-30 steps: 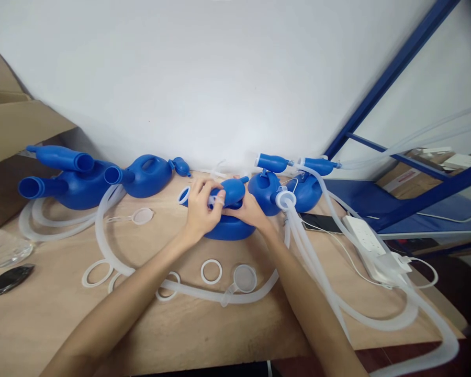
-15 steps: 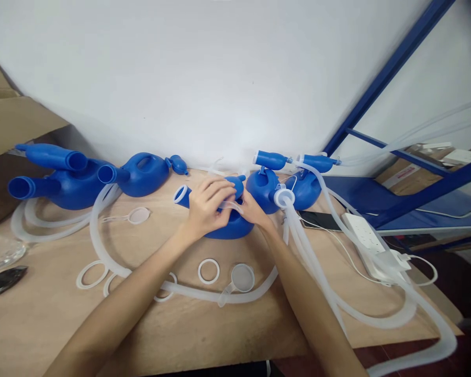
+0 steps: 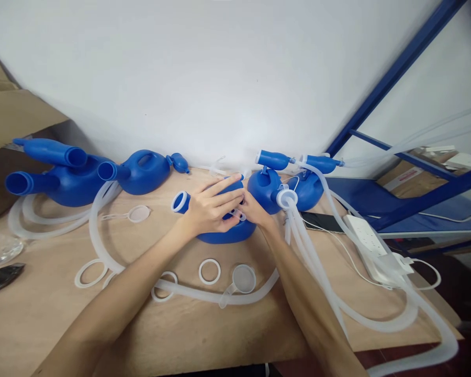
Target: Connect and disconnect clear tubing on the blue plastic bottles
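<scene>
A blue urinal bottle [image 3: 225, 236] with a white ring on its neck lies on the table in front of me. My left hand [image 3: 214, 207] reaches over its top, fingers long and close together, thumb lower down. A clear plastic strap [image 3: 238, 214] with holes shows between those fingers and the thumb. My right hand [image 3: 256, 209] pinches at the strap from the right side, its fingertips partly hidden. Behind my fingers a smaller blue funnel piece [image 3: 232, 183] sits against the bottle. The handle is covered by my hands.
More blue urinal bottles [image 3: 145, 173] stand left and right. White rings [image 3: 210, 260], a clear lid with a strap [image 3: 244, 278] and a long clear hose [image 3: 215, 296] lie nearest me. A power strip [image 3: 365, 246], a phone [image 3: 324, 221] and a blue metal frame [image 3: 392, 78] are on the right.
My left hand has turned flatter over the bottle, and its fingers have straightened. The strap's arc, visible before, now shows only as a short holed end between my hands.
</scene>
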Tool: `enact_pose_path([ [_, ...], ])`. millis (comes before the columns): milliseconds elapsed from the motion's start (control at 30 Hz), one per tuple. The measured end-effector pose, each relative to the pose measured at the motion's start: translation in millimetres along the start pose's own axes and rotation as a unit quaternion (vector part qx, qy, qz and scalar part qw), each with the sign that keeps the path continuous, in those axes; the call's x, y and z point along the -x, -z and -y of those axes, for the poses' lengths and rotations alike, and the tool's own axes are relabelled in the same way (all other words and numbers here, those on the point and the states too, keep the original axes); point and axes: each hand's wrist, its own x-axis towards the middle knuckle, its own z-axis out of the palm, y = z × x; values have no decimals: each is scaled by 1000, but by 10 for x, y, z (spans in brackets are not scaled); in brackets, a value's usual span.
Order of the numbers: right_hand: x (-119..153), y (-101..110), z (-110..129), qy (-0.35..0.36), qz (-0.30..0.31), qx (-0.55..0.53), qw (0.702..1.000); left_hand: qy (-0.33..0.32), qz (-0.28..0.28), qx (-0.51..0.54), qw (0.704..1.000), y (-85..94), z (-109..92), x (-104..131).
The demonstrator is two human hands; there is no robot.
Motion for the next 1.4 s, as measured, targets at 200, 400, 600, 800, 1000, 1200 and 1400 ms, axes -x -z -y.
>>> enact_pose_path([
  [200, -26, -42, 71, -3, -27, -3, 1000, -29, -3, 29, 999, 128, 57, -45],
  [400, -21, -30, 23, -28, -22, -14, 999, 288, -193, 194, 918, 36, 32, -139],
  [600, 8, -44, 8, -29, -13, -3, 999, 448, -192, 316, 814, -28, -47, -212],
  [800, 41, -48, 40, -18, -1, 2, 1000, 326, -128, 148, 925, 99, -127, -188],
  [1000, 49, -56, 70, 1, -7, 20, 1000, 143, -56, 69, 986, 122, 3, -164],
  [1200, 18, -49, 86, -11, -15, 17, 1000, 182, -50, 74, 979, 209, -9, -210],
  [1400, -46, -42, 85, -33, -44, 7, 998, 448, 127, -17, 885, 511, -106, -318],
])
